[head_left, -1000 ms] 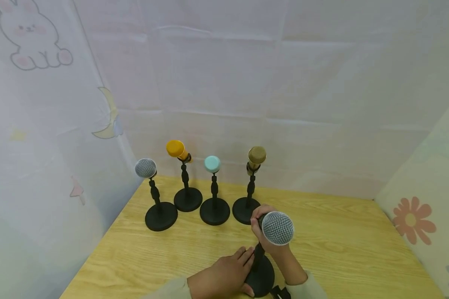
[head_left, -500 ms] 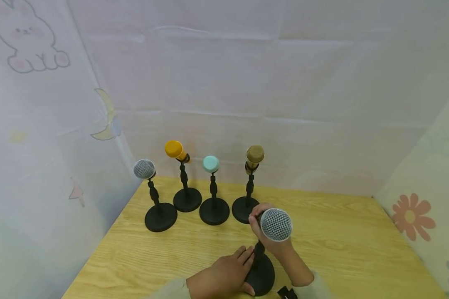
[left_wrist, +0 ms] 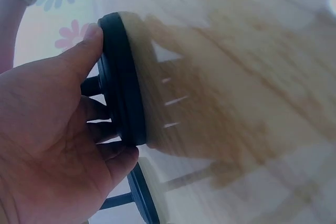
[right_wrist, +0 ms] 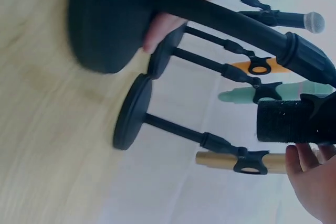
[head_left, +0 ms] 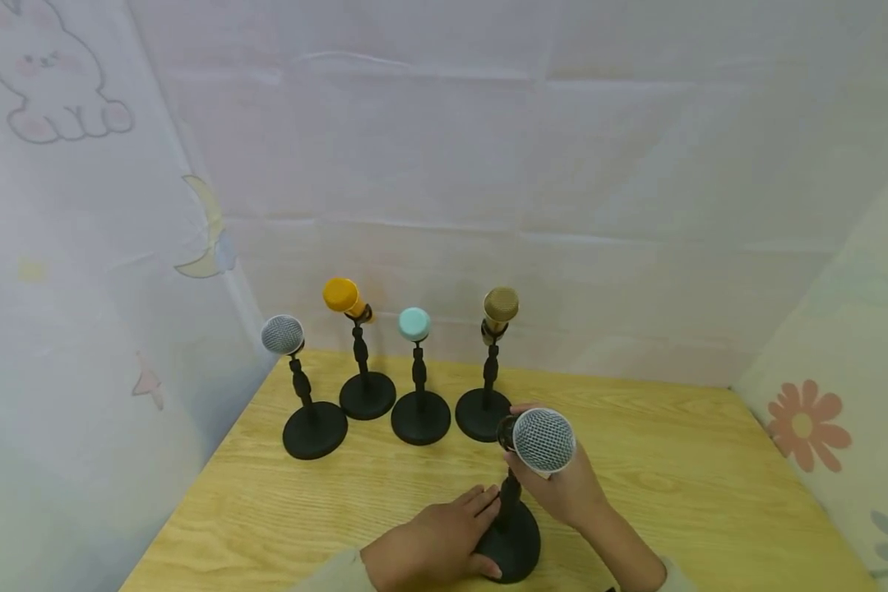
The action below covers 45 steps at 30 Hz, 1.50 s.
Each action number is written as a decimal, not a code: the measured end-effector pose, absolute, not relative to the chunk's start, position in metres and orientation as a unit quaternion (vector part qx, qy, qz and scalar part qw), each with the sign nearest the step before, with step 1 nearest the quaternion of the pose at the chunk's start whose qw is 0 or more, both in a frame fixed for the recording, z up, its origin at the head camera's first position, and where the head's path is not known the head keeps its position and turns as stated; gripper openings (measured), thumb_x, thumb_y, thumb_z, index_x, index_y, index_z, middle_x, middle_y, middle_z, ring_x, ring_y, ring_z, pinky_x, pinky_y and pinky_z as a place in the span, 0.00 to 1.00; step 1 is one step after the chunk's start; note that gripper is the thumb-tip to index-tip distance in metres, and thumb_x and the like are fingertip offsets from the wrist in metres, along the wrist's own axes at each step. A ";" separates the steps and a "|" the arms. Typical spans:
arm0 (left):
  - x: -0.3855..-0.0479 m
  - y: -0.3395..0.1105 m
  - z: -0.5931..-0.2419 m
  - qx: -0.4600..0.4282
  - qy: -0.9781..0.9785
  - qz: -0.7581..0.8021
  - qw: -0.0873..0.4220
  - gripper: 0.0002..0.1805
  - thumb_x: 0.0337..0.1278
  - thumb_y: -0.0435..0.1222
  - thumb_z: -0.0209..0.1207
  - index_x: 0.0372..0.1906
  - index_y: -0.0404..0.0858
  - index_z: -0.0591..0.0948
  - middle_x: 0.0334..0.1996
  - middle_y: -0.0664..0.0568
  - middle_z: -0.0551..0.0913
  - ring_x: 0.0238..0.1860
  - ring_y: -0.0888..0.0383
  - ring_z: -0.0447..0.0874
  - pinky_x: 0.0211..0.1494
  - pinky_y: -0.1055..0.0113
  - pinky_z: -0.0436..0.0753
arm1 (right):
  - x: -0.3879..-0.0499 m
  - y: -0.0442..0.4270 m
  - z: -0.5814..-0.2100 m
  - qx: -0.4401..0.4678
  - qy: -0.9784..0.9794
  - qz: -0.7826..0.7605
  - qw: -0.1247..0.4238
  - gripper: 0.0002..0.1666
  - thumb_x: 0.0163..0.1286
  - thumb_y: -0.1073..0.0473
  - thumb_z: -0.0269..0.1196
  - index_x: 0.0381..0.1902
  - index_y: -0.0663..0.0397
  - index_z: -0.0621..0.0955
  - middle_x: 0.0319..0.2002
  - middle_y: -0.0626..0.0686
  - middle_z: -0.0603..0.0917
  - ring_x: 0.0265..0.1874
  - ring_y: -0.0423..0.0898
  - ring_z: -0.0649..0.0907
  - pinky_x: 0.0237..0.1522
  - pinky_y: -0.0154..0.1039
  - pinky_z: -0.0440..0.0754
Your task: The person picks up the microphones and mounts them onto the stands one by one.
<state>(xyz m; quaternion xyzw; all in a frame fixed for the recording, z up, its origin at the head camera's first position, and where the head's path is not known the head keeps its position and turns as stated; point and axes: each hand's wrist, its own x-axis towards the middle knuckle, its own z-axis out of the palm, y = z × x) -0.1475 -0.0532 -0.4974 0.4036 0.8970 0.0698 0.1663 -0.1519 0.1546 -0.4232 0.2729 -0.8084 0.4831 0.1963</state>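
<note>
A black microphone with a silver mesh head [head_left: 544, 440] is mounted on a black stand [head_left: 514, 544] at the table's front. My right hand [head_left: 568, 492] holds the microphone just behind its mesh head, fingers on the far side and thumb on the near side. In the right wrist view its fingertips touch the black microphone body [right_wrist: 283, 122]. My left hand [head_left: 444, 536] steadies the stand's round base beside the pole. The left wrist view shows the thumb and little finger at opposite parts of the base's rim [left_wrist: 124, 82]. The stand's clip is partly hidden.
Behind stand several microphones on like stands: silver-headed [head_left: 283, 335] at far left, orange [head_left: 341, 295], mint [head_left: 414, 324] and gold [head_left: 501, 305]. The gold one's base lies close behind my right hand. A printed cloth [head_left: 429, 164] hangs around the wooden table [head_left: 651, 460].
My right hand has turned about the microphone, its wrist and forearm swinging right and its fingers shifting behind the head. My left hand stays on the base. The view has moved slightly.
</note>
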 end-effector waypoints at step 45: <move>-0.135 -0.056 -0.494 0.357 0.916 0.089 0.157 0.47 0.65 0.66 0.50 0.80 0.44 0.58 0.80 0.54 0.55 0.78 0.61 0.57 0.69 0.66 0.74 | -0.116 0.189 -0.508 0.322 -0.927 0.172 -0.078 0.49 0.73 0.31 0.56 0.73 0.67 0.69 0.73 0.69 0.65 0.68 0.70 0.71 0.58 0.62 0.79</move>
